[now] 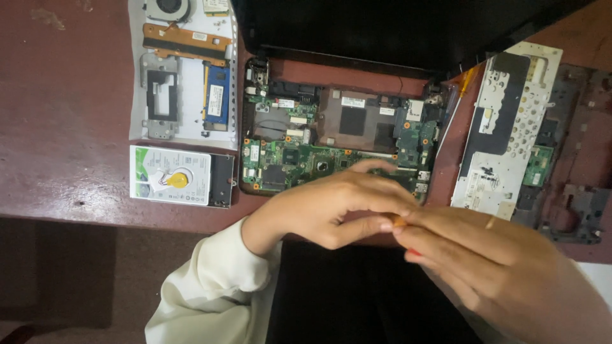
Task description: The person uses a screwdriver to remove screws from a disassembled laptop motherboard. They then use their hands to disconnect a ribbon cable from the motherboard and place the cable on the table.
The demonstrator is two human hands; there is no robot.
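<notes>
An opened laptop base with a green motherboard (299, 159) lies on the dark red table. My left hand (325, 207), in a cream sleeve, hovers over the board's front edge with its fingers curled. My right hand (491, 261) meets it from the right, with a ring on one finger. Between the fingertips of both hands sits a small orange object (399, 222), too small to identify. Which hand actually grips it is unclear. The laptop's black screen (382, 25) stands open at the back.
A hard drive (172, 176) lies left of the laptop. Behind it, a white sheet (185, 70) carries a fan, a copper heat pipe, a metal bracket and a memory module. A silver keyboard plate (503, 127) and a dark palm-rest frame (574, 159) lie on the right, next to an orange-handled screwdriver (462, 86).
</notes>
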